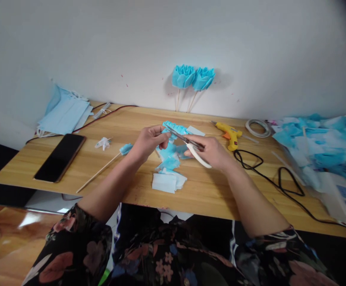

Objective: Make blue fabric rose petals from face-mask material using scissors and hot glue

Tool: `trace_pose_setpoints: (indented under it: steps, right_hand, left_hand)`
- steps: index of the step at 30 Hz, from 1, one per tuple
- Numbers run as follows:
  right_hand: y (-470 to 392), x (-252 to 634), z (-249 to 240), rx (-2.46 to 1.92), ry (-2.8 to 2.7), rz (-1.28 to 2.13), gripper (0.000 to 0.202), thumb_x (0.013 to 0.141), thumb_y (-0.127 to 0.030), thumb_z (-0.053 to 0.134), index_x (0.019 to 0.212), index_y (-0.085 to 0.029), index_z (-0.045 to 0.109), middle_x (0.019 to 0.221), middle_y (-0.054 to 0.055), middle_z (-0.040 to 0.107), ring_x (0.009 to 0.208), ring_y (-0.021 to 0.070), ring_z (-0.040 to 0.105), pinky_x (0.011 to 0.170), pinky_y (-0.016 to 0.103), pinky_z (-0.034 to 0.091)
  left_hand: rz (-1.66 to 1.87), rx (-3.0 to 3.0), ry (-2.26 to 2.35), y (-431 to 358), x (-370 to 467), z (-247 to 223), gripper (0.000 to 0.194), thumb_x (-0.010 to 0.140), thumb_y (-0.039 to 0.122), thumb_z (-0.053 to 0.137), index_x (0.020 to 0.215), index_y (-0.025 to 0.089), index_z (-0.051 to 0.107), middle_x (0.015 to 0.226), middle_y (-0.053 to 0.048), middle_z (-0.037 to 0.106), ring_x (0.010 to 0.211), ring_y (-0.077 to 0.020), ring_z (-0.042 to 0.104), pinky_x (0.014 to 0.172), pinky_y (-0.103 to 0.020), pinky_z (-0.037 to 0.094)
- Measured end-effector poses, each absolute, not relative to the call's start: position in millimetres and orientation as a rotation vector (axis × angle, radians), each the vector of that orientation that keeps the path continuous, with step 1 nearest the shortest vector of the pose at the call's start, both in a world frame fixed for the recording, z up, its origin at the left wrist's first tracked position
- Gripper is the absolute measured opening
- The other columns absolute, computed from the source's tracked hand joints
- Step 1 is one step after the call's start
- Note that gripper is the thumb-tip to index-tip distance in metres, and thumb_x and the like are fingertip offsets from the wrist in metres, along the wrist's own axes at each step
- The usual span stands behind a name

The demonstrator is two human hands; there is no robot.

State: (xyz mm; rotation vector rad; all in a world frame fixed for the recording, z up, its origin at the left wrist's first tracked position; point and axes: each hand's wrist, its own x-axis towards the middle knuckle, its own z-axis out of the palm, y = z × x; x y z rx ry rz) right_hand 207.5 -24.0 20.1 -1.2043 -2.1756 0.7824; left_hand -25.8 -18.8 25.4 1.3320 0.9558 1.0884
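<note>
A: What worries you here?

B: The bare left hand (149, 143). Its thumb and fingers pinch one end of the bright blue, pleated strip of thin, cloth-like material (180, 129), and the long metal blades of the white-handled scissors (198, 155) lie right by those fingertips. A careless snip could nick skin.

A: And the other hand?

B: The bare right hand (213, 151) is wrapped around the scissors' handles. I can't tell whether the blades are parted. If the pinch slackened, the strip could twist and be cut crooked.

A: Anything underneath?

B: Loose, crumpled light-blue scraps (170, 159) lie on the pale wooden table (202, 194) below. A low blade could catch one by mistake.

A: Where exactly is the strip, and how does it look?

B: It's held above the scraps, towards the wall side of the table, running rightward from the left fingertips. It's vivid blue, gathered into small, even-looking ridges, and seems light and floppy. Its far end is hard to make out.
</note>
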Motion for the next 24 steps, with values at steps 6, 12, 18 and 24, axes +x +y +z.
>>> trace_pose_setpoints:
  steps: [6, 12, 18, 24]
  right_hand:
    - [-20.5, 208.5, 21.7, -1.053, -1.983, 1.303, 0.058, 0.077, -0.051, 0.076, 0.128, -0.025, 0.071, 0.076, -0.001, 0.064, 0.065, 0.0123, 0.053, 0.06, 0.028, 0.044]
    - [-24.8, 207.4, 26.6, -1.006, -1.885, 1.519, 0.051, 0.081, -0.044, 0.073, 0.127, -0.022, 0.071, 0.074, -0.001, 0.062, 0.054, 0.0068, 0.04, 0.05, 0.024, 0.04]
    - [-22.2, 206.0, 20.1, -1.006, -1.916, 1.407, 0.054, 0.08, -0.046, 0.074, 0.128, -0.022, 0.07, 0.075, 0.0, 0.063, 0.059, 0.0101, 0.048, 0.055, 0.027, 0.044]
    - [-25.4, 202.6, 21.6, -1.197, -2.114, 0.783, 0.05, 0.078, -0.042, 0.078, 0.125, -0.026, 0.071, 0.088, 0.001, 0.071, 0.068, 0.0144, 0.057, 0.063, 0.029, 0.045]
  left_hand:
    - [1.069, 1.341, 0.936, -20.2, -25.0, 27.3, 0.028, 0.075, 0.037, 0.072, 0.062, 0.016, 0.059, 0.053, 0.001, 0.059, 0.049, -0.0075, 0.048, 0.053, -0.022, 0.041]
    - [1.064, 1.326, 0.916, -21.2, -25.4, 28.0, 0.028, 0.075, 0.036, 0.073, 0.063, 0.016, 0.059, 0.053, 0.001, 0.059, 0.049, -0.0073, 0.048, 0.053, -0.023, 0.04]
    - [1.071, 1.323, 0.895, -21.6, -24.9, 28.0, 0.029, 0.077, 0.039, 0.074, 0.065, 0.016, 0.059, 0.054, 0.001, 0.059, 0.049, -0.0075, 0.049, 0.054, -0.022, 0.041]
    - [1.102, 1.309, 0.829, -18.9, -25.4, 22.8, 0.027, 0.079, 0.038, 0.072, 0.068, 0.016, 0.061, 0.061, 0.0, 0.064, 0.053, -0.0079, 0.054, 0.056, -0.022, 0.045]
